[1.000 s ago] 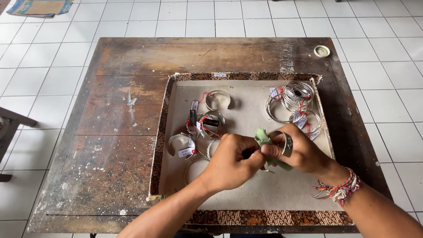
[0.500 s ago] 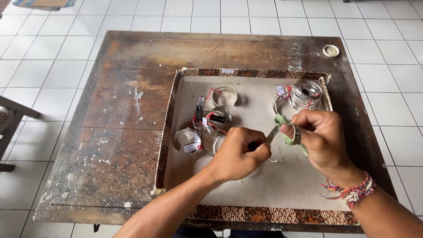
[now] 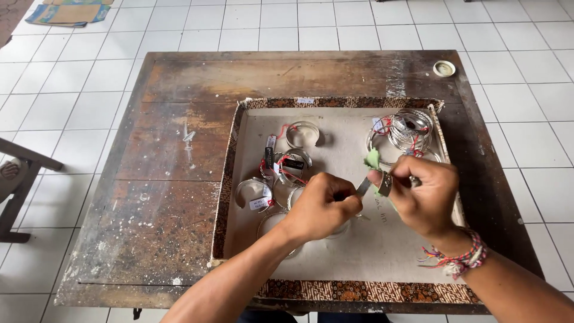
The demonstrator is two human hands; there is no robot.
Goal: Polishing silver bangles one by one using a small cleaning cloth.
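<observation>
Silver band: a wide metal bangle (image 3: 385, 183) is sitting between the 2 hands, above the pale tray floor, right of centre
Left hand: the left hand (image 3: 323, 206) is curling into a loose fist, its fingertips pinching the near end of the bangle
Right hand: the right hand (image 3: 427, 194) is closing around the bangle's far side, pressing a scrap of green cloth (image 3: 373, 159) against the metal; a braided bracelet (image 3: 459, 258) is circling its wrist
Tray: a shallow tray (image 3: 335, 290) with a brown patterned rim is lying on the table and holding the jewellery
Loose bangles: several tagged bangles (image 3: 281, 170) are lying in the tray just left of the left hand
Stack: a pile of thin silver bangles (image 3: 406, 127) is resting in the far right corner of the tray
Table: a worn wooden table (image 3: 161, 197) is standing on white floor tiles
Small lid: a round lid (image 3: 443, 69) is lying at the table's far right corner
</observation>
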